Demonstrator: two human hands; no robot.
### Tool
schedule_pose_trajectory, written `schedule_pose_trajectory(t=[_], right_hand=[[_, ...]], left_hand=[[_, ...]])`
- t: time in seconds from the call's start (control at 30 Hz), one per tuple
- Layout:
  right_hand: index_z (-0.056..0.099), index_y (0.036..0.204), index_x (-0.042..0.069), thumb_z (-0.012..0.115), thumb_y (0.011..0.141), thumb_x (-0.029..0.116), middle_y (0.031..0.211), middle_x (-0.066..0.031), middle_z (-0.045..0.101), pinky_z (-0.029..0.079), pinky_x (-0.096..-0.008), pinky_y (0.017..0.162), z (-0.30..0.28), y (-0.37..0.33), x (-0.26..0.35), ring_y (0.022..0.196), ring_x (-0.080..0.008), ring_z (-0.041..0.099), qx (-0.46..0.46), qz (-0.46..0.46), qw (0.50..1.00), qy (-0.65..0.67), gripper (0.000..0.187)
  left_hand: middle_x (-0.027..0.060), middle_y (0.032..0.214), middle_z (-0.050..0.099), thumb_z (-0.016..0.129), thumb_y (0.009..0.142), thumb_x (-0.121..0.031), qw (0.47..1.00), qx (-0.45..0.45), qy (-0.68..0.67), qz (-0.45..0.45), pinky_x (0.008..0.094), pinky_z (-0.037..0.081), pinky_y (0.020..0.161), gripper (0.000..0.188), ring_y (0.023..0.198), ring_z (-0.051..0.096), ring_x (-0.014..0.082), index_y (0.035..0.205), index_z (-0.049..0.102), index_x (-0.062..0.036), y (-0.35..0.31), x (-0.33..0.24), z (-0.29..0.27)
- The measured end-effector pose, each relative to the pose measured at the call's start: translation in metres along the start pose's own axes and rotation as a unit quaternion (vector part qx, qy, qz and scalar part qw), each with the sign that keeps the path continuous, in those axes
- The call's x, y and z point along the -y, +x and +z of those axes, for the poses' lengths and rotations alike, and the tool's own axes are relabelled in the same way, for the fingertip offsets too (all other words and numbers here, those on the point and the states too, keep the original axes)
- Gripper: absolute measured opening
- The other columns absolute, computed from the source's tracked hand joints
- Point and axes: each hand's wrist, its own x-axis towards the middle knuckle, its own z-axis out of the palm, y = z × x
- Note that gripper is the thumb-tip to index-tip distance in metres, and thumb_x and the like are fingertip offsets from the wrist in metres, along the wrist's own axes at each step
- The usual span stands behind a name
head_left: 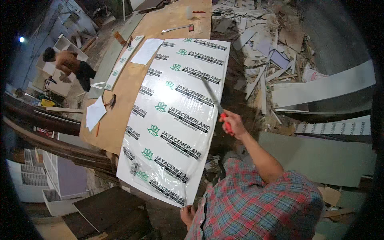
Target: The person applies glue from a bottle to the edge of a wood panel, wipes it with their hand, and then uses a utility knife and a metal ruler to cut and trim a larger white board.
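A big white foam board (158,134), wrapped in clear film with green and black print, lies on a wooden worktable and overhangs its near end. My right hand (234,125) is closed round the red handle of a tool with a long, narrow grey blade (216,103); its exact kind is unclear. The blade points away from me over the board's right edge. Down at the board's near corner, my left hand (187,216) grips the edge, some of its fingers hidden.
On the worktable (116,132) lie white paper sheets (147,51), a hammer (112,101), a pencil (97,129) and a narrow printed strip (124,63). Scrap pieces (276,60) litter the floor at right. Another person (72,66) bends over at the far left. Grey panels (316,158) stand at right.
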Motion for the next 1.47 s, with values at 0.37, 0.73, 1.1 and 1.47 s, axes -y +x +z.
schedule_pose_trajectory(t=[0.37,0.73,1.1,1.47], right_hand=[[0.050,0.141,0.006,0.060,0.096,0.022,0.086,-0.0058,0.065,0.046,-0.0275,0.045,-0.084,0.027,-0.007,0.053,-0.0105,0.056,-0.145,0.011,0.988,-0.058,0.048],[0.060,0.132,0.004,0.063,0.092,0.012,0.093,-0.0038,0.065,0.047,-0.0277,0.069,-0.231,0.172,0.068,0.076,-0.0102,0.057,0.030,-0.133,0.941,-0.310,0.041],[0.053,0.139,0.004,0.063,0.095,0.018,0.085,-0.0029,0.065,0.046,-0.0268,0.053,-0.380,0.186,0.114,0.058,-0.0062,0.053,-0.227,-0.046,0.951,-0.205,0.047],[0.054,0.137,0.001,0.063,0.095,0.013,0.083,-0.0068,0.070,0.046,-0.0273,0.053,-0.352,0.259,0.141,0.059,-0.0071,0.056,-0.246,-0.029,0.911,-0.330,0.044]], left_hand=[[0.0136,0.083,0.061,0.067,0.087,-0.019,0.954,-0.276,0.079,-0.091,0.0368,0.049,0.062,0.020,0.068,0.059,0.0277,0.090,0.064,0.0008,0.079,0.036,0.002],[0.0243,0.116,0.062,0.073,0.076,-0.021,0.975,-0.142,0.037,0.168,0.0482,0.045,0.095,0.039,0.111,0.057,0.0402,0.110,0.067,-0.0019,0.399,-0.262,0.192],[0.0130,0.142,0.047,0.064,0.090,-0.025,0.928,0.013,0.070,0.366,0.0469,0.032,0.107,0.052,0.131,0.042,0.0324,0.137,0.051,-0.0091,0.601,-0.501,0.321],[0.0055,0.148,0.043,0.070,0.084,-0.028,0.918,0.040,0.103,0.380,0.0452,0.029,0.110,0.069,0.137,0.037,0.0263,0.147,0.042,-0.0182,0.717,-0.571,0.399]])
